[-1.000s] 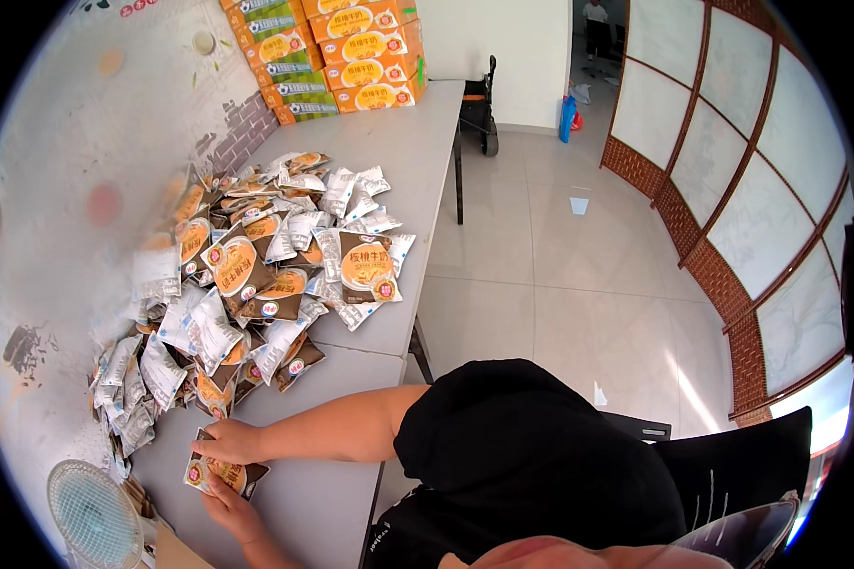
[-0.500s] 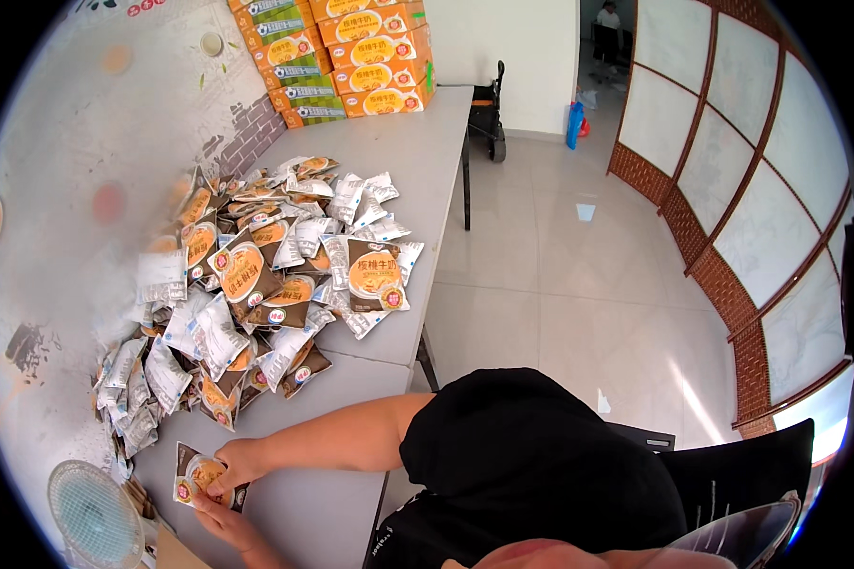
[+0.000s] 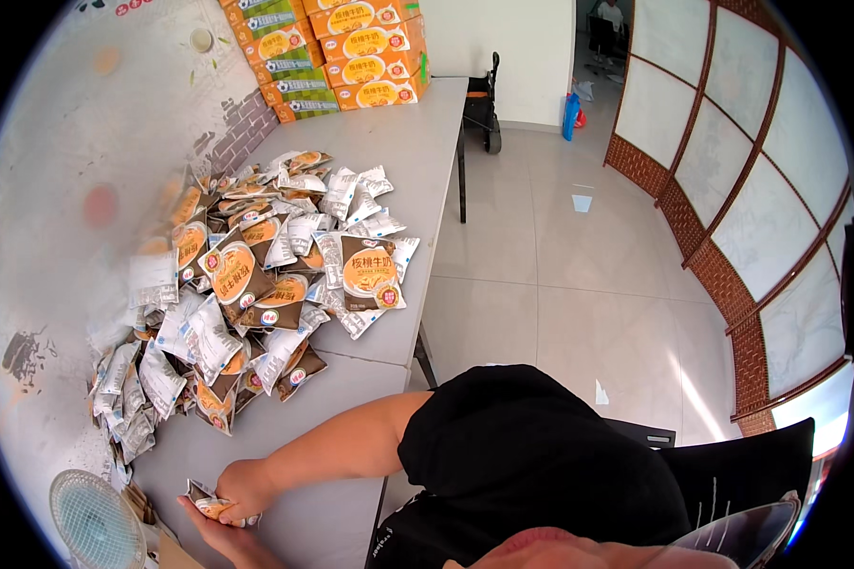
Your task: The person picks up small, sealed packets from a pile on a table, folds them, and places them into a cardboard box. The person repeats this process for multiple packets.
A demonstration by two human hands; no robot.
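Observation:
Both my hands are on one brown and orange snack packet [image 3: 206, 503] over the near end of the grey table. My right hand [image 3: 243, 486] reaches in from the right and grips it from above, fingers closed over its face. From below, my left hand [image 3: 216, 534] holds its lower edge, fingers along the underside. The packet is tilted, seen nearly edge-on, and partly hidden by my fingers. Just beyond it lies a large heap of similar pillow-shaped packets [image 3: 228, 270], some brown face up, others with their white backs showing.
Orange and green cartons [image 3: 351, 57] stand stacked at the table's far end. A round fan with a pale grille [image 3: 97, 520] and a cardboard box [image 3: 173, 552] sit at the near left. The wall bounds the table's left; a folding screen [image 3: 721, 161] stands across the floor.
The packet in my hands has gone from face-up to tilted and nearly edge-on. My left hand has shifted slightly left, its fingers now under the packet. The view has moved a little.

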